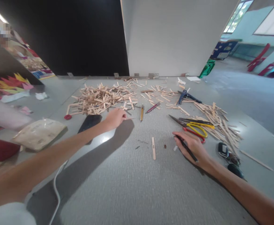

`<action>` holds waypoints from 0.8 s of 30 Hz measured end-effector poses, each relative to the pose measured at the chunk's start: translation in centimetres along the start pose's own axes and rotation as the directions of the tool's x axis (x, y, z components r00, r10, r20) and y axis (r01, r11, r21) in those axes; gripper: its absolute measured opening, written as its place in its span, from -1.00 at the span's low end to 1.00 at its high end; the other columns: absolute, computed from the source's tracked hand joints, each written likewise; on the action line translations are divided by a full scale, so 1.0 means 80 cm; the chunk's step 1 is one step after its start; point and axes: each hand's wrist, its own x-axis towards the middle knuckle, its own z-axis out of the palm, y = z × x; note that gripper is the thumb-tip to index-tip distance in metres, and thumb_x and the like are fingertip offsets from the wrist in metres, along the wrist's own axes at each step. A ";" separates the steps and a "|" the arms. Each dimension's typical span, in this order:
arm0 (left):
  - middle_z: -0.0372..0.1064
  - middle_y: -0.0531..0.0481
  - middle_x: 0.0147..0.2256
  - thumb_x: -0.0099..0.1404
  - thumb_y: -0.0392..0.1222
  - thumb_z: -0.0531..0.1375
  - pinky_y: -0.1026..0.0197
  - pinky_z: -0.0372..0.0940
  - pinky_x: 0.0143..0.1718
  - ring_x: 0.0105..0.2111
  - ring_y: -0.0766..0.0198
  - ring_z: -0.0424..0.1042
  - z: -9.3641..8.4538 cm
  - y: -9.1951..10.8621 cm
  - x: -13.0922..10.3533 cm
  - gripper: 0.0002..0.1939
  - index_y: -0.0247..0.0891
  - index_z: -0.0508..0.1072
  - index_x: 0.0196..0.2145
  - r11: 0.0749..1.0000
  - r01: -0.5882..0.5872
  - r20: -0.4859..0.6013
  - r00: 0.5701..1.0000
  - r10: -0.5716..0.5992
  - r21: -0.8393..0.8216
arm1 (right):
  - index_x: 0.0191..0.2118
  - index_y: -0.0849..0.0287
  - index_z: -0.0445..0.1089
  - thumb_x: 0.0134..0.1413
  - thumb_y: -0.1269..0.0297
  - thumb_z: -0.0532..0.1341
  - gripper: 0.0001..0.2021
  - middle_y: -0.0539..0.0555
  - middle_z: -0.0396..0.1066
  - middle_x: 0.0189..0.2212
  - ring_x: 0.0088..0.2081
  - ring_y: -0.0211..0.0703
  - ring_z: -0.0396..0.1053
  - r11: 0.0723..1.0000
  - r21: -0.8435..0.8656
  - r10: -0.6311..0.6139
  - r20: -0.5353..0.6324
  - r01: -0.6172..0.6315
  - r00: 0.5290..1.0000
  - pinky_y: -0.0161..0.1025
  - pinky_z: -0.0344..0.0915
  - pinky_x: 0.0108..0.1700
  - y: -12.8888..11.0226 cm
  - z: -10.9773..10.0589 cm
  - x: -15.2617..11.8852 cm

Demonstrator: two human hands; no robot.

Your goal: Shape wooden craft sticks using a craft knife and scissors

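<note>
Left hand: the left hand (pixel 116 118) is narrow, fingertips drawn together on a thin pale stick (pixel 129 118) that pokes out to their right.
Right hand: the right hand (pixel 191 146) rests low on the table (pixel 118 187), holding a black pen (pixel 186 147) that slants between thumb and fingers.
Marked stick: a flat wooden stick (pixel 153 148) with a small dark mark lies alone to the left of the right hand, pointing away from the person.
Crumbs: a brown bit (pixel 165 146) and a small pale piece (pixel 175 148) lie between that stick and the right hand; the pale one is nearer the hand.
Big pile: a heap of wooden sticks (pixel 99 98) spreads just beyond the left hand.
Cutters: a yellow cutter (pixel 141 113) and a dark red cutter (pixel 153 107) lie to the right of the left hand — apart from it.
Scissors: yellow-handled scissors (pixel 197 127) and a red-handled tool (pixel 195 134) lie just beyond the right hand, with blue pliers (pixel 186 96) farther off.
Right side: loose sticks (pixel 221 125) fan out beyond the right hand; keys (pixel 232 158) sit to its right.
Phone: a dark phone (pixel 90 123) lies partly under the left forearm — whether they touch, I cannot tell.
</note>
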 end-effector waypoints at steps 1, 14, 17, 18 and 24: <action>0.49 -0.18 0.14 0.54 -0.06 0.31 -0.10 0.54 0.03 0.02 0.03 0.57 -0.004 -0.006 0.008 -0.64 -0.27 0.49 0.19 1.000 0.022 0.008 1.000 -0.022 0.008 | 0.00 0.19 0.57 0.47 0.33 0.12 -0.74 0.22 0.69 -0.23 -0.22 0.09 0.69 1.000 0.000 0.002 -0.001 -0.002 1.000 -0.08 0.64 -0.14 0.000 0.000 0.000; 0.59 -0.21 -0.22 0.39 -0.49 0.19 0.13 0.35 -0.19 -0.14 -0.01 0.59 -0.017 0.025 -0.033 -0.80 -0.34 0.62 -0.25 0.993 -0.083 0.123 0.990 0.073 0.081 | 0.00 0.20 0.57 0.47 0.36 0.14 -0.76 0.25 0.70 -0.21 -0.20 0.10 0.69 1.000 0.009 -0.003 0.004 0.003 1.000 -0.07 0.63 -0.11 -0.001 0.000 0.002; 0.54 -0.04 -0.40 0.28 -0.49 0.27 0.21 0.22 -0.33 -0.36 0.14 0.53 -0.023 0.046 -0.076 -0.80 -0.26 0.56 -0.43 0.982 -0.183 0.241 0.957 0.164 0.055 | 0.01 0.19 0.57 0.48 0.34 0.13 -0.75 0.24 0.70 -0.21 -0.19 0.09 0.69 1.000 0.010 -0.009 0.011 0.009 1.000 -0.07 0.62 -0.10 -0.001 -0.002 0.002; 0.51 0.00 -0.45 0.20 -0.52 0.31 0.22 0.18 -0.37 -0.41 0.16 0.51 -0.025 0.053 -0.091 -0.79 -0.25 0.54 -0.47 0.976 -0.213 0.280 0.941 0.192 0.047 | 0.01 0.19 0.57 0.48 0.34 0.13 -0.75 0.24 0.70 -0.20 -0.19 0.09 0.69 1.000 0.010 -0.011 0.013 0.011 1.000 -0.07 0.62 -0.09 -0.001 -0.003 0.002; 0.61 -0.12 -0.29 0.00 -0.66 0.28 0.14 0.27 -0.29 -0.30 0.02 0.58 -0.016 0.084 -0.154 -0.68 -0.31 0.54 -0.36 0.908 -0.372 0.368 0.885 0.285 0.192 | -0.01 0.24 0.56 0.47 0.37 0.13 -0.76 0.26 0.68 -0.23 -0.21 0.11 0.69 1.000 0.008 -0.017 0.015 0.017 1.000 -0.05 0.62 -0.12 0.001 0.000 0.001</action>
